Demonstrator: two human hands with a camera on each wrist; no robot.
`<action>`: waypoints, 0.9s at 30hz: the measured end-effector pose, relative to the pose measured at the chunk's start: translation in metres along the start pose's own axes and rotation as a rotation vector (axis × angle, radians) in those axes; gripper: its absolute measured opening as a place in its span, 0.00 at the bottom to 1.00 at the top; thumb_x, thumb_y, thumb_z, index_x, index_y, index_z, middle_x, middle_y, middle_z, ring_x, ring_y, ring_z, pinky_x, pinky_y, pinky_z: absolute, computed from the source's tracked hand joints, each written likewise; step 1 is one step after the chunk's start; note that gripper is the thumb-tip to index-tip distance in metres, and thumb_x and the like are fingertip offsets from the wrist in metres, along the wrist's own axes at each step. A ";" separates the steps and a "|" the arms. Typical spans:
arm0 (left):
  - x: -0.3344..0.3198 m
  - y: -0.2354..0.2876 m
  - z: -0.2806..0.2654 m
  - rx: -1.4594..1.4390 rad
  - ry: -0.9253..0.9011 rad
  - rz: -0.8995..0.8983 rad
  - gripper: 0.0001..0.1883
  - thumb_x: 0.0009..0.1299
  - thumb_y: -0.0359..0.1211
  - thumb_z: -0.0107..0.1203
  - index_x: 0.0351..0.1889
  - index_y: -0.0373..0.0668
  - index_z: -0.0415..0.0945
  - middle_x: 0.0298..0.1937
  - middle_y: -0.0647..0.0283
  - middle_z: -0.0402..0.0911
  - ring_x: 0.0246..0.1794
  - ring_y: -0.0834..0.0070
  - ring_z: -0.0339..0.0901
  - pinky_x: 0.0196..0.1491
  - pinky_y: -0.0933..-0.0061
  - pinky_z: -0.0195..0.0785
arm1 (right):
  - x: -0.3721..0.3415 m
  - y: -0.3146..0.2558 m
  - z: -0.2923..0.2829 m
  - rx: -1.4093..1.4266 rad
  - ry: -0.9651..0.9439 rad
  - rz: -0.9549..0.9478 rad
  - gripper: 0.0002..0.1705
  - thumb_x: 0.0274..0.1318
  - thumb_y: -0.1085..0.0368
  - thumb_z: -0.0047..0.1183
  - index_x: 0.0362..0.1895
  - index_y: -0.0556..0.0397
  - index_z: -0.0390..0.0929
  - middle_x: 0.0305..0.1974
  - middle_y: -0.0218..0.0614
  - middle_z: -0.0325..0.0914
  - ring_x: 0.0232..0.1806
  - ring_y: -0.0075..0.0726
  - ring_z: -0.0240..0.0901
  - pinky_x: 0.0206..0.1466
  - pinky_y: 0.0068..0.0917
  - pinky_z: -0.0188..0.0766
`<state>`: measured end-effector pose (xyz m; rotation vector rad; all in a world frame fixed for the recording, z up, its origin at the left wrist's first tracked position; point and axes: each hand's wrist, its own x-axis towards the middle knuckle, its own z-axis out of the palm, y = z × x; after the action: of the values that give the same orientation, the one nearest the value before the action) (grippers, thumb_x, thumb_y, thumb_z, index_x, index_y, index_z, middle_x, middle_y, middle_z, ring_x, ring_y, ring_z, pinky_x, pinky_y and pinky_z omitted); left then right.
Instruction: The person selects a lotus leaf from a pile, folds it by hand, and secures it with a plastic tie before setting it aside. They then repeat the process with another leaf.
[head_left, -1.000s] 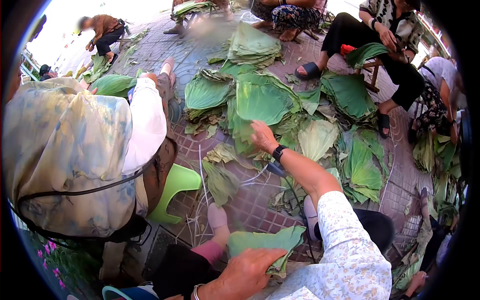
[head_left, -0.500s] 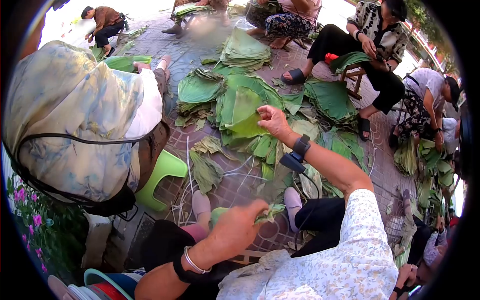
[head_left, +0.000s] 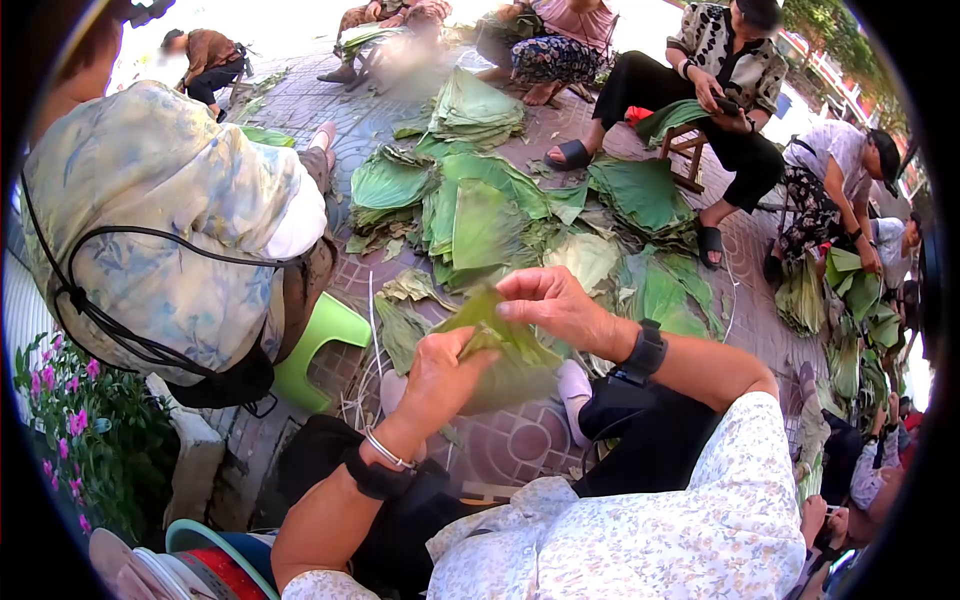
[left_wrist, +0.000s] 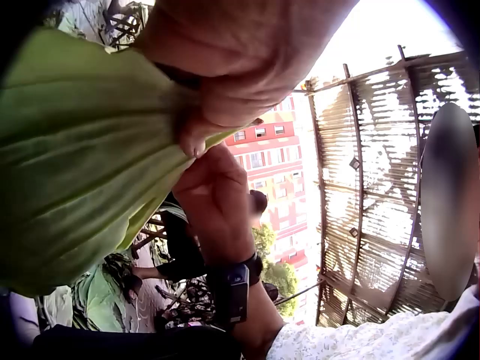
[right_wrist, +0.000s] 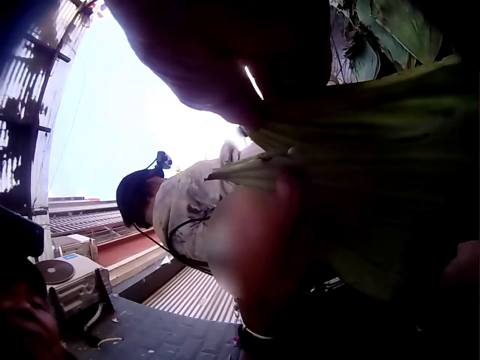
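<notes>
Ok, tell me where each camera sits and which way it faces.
Head: worn there, facing forward and down at held greenery; left grip, right grip and floral shirt show.
Left wrist: worn there, facing held greenery and both grips, red building beyond.
Right wrist: worn there, facing the same, dimly lit, another person beyond.
Both wrist views share held greenery.

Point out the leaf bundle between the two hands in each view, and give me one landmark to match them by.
Head: leaf bundle near the picture's centre, slightly below.
Left wrist: leaf bundle large, filling much of the left side.
Right wrist: leaf bundle in the right half, mostly in shadow.
Shared landmark: the left hand, touching the bundle.
</notes>
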<state>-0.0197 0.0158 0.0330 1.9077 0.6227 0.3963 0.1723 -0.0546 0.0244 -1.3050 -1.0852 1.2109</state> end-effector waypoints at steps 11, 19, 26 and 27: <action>-0.006 -0.001 0.001 0.059 -0.062 0.102 0.12 0.63 0.29 0.53 0.43 0.35 0.76 0.31 0.50 0.79 0.32 0.66 0.77 0.39 0.68 0.68 | -0.030 -0.003 0.022 -0.003 0.027 -0.117 0.13 0.53 0.75 0.53 0.45 0.63 0.76 0.38 0.32 0.77 0.42 0.22 0.72 0.48 0.21 0.69; -0.003 -0.002 0.001 0.171 -0.032 0.069 0.10 0.61 0.32 0.55 0.38 0.36 0.78 0.30 0.48 0.78 0.31 0.62 0.79 0.37 0.67 0.68 | -0.031 -0.009 0.021 -0.222 -0.018 -0.144 0.16 0.47 0.72 0.55 0.44 0.63 0.76 0.40 0.36 0.75 0.43 0.28 0.71 0.47 0.25 0.69; 0.000 0.001 0.002 0.135 -0.049 0.020 0.11 0.61 0.33 0.57 0.38 0.36 0.78 0.29 0.49 0.79 0.30 0.65 0.78 0.37 0.67 0.68 | -0.030 -0.006 0.015 -0.225 -0.063 -0.249 0.19 0.45 0.70 0.61 0.44 0.61 0.76 0.40 0.35 0.74 0.42 0.26 0.70 0.45 0.23 0.68; 0.000 0.000 0.002 0.135 -0.047 0.015 0.12 0.61 0.33 0.57 0.38 0.36 0.78 0.29 0.49 0.79 0.30 0.66 0.78 0.36 0.67 0.68 | -0.029 -0.002 0.015 -0.215 -0.061 -0.276 0.19 0.44 0.70 0.62 0.44 0.60 0.76 0.39 0.34 0.74 0.41 0.25 0.70 0.44 0.22 0.68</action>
<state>-0.0185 0.0140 0.0326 2.0455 0.6180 0.3248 0.1543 -0.0820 0.0289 -1.2351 -1.4205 0.9531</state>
